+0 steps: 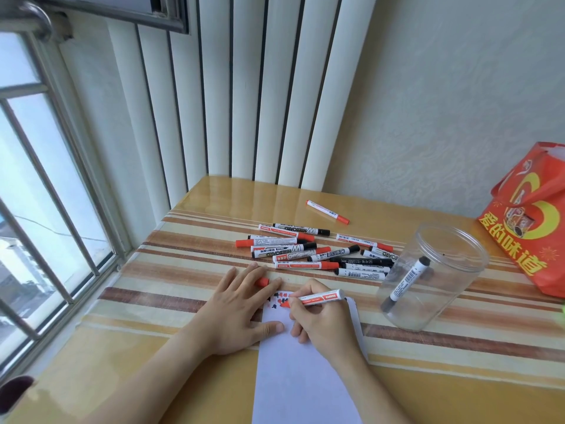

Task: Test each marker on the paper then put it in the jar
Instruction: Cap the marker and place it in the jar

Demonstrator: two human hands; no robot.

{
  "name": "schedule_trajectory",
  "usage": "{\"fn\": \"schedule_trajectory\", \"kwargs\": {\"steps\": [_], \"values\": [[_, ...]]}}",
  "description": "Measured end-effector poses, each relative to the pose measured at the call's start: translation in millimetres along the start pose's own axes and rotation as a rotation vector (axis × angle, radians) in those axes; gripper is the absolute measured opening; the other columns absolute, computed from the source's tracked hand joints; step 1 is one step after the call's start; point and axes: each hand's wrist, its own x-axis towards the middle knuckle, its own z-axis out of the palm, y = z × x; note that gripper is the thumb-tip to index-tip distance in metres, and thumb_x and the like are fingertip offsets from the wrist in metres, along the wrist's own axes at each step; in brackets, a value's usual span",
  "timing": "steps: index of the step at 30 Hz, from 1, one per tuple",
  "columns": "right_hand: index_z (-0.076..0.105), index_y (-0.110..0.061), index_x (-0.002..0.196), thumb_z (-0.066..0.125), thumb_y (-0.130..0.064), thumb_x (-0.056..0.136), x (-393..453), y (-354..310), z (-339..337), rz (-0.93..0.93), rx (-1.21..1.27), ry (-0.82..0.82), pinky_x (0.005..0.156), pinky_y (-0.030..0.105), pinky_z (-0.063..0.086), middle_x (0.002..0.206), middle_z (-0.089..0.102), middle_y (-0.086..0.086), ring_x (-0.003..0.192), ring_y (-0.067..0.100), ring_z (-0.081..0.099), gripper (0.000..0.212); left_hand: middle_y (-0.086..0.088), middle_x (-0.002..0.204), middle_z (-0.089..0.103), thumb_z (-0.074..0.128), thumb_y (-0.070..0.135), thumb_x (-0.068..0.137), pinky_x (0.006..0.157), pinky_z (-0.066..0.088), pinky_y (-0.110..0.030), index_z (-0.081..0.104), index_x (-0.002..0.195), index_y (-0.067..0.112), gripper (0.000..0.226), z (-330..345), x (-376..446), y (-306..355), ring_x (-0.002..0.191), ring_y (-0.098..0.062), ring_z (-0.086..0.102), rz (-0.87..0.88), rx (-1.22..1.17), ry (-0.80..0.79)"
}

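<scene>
My right hand (318,324) grips an uncapped red marker (321,296), its tip touching the far end of the white paper (302,381) among red and black test marks. My left hand (241,307) lies flat on the paper's left edge, with the red cap (262,282) held between its fingers. Beyond the paper lies a pile of several red and black markers (318,254). One more red marker (327,212) lies apart, farther back. A clear plastic jar (449,240) stands to the right with one black marker (406,283) leaning inside.
A red and yellow bag (532,221) stands at the right edge behind the jar. The table (428,377) has a striped mat under a clear cover. A barred window (46,194) runs along the left, and white vertical slats (244,102) stand behind the table.
</scene>
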Motion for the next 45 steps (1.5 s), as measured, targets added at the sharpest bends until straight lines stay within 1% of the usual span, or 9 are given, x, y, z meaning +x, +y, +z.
{"fn": "schedule_trajectory", "kwargs": {"steps": [8,14,21,34,38,40,42,44,45], "values": [[0.062,-0.027,0.077,0.067,-0.012,0.096,0,0,1,0.009,-0.015,-0.012,0.047,0.030,0.048,0.066,0.068,0.017,0.053,0.027,0.065,0.024,0.002,0.168,0.016,0.020,0.087,0.091,0.124,0.002,-0.048,0.017,0.161,0.038,0.086,2,0,-1,0.157,-0.017,0.001,0.012,0.012,0.015],[0.063,-0.011,0.085,0.066,-0.006,0.095,0,-1,0,0.023,0.027,0.021,0.046,0.031,0.049,0.067,0.067,0.018,0.050,0.027,0.065,0.012,0.002,0.167,0.018,0.020,0.087,0.091,0.123,0.006,-0.049,0.018,0.162,0.037,0.086,2,0,-1,0.157,-0.017,0.003,0.016,0.018,0.024],[0.063,-0.014,0.083,0.066,-0.008,0.096,1,1,1,0.018,-0.005,-0.010,0.047,0.030,0.048,0.065,0.068,0.017,0.051,0.027,0.066,0.015,0.000,0.164,0.027,0.027,0.084,0.093,0.122,0.008,-0.048,0.026,0.160,0.034,0.084,3,0,0,0.156,-0.019,0.012,0.029,0.006,0.069],[0.064,-0.012,0.083,0.066,-0.008,0.097,2,3,0,-0.003,-0.005,-0.017,0.049,0.033,0.052,0.063,0.068,0.018,0.051,0.029,0.066,0.015,0.002,0.165,0.022,0.025,0.086,0.091,0.123,0.005,-0.047,0.023,0.161,0.036,0.085,2,1,0,0.156,-0.017,0.008,0.019,-0.009,0.048],[0.062,-0.011,0.083,0.063,-0.009,0.098,2,3,1,-0.009,0.038,0.013,0.046,0.032,0.048,0.064,0.066,0.013,0.050,0.028,0.064,0.015,0.005,0.162,0.022,0.024,0.085,0.092,0.125,0.007,-0.045,0.025,0.160,0.037,0.084,-2,0,2,0.154,-0.015,0.010,0.015,-0.035,0.040],[0.060,-0.009,0.085,0.062,-0.009,0.100,3,4,-1,0.003,0.092,0.054,0.044,0.030,0.045,0.064,0.065,0.010,0.049,0.027,0.062,0.014,0.007,0.156,0.030,0.024,0.079,0.096,0.123,0.014,-0.038,0.034,0.156,0.036,0.074,-6,1,3,0.148,-0.015,0.023,0.002,-0.111,0.095],[0.060,-0.007,0.089,0.061,-0.008,0.101,5,4,-4,0.008,0.145,0.081,0.042,0.028,0.041,0.065,0.064,0.008,0.049,0.025,0.060,0.012,0.008,0.146,0.038,0.027,0.064,0.103,0.114,0.029,-0.034,0.043,0.151,0.038,0.057,-8,2,4,0.137,-0.015,0.037,-0.020,-0.203,0.159],[0.060,-0.008,0.093,0.061,-0.008,0.101,4,4,-6,0.002,0.180,0.077,0.043,0.028,0.039,0.067,0.063,0.006,0.050,0.023,0.057,0.008,0.008,0.130,0.049,0.035,0.038,0.104,0.096,0.045,-0.033,0.053,0.142,0.037,0.042,-9,3,4,0.118,-0.017,0.051,-0.010,-0.236,0.238],[0.060,-0.009,0.096,0.061,-0.008,0.101,4,3,-6,-0.007,0.197,0.067,0.044,0.028,0.039,0.068,0.062,0.005,0.050,0.022,0.056,0.005,0.008,0.121,0.052,0.037,0.025,0.100,0.087,0.048,-0.031,0.057,0.139,0.037,0.045,-10,3,4,0.108,-0.017,0.055,-0.006,-0.249,0.270]]}}
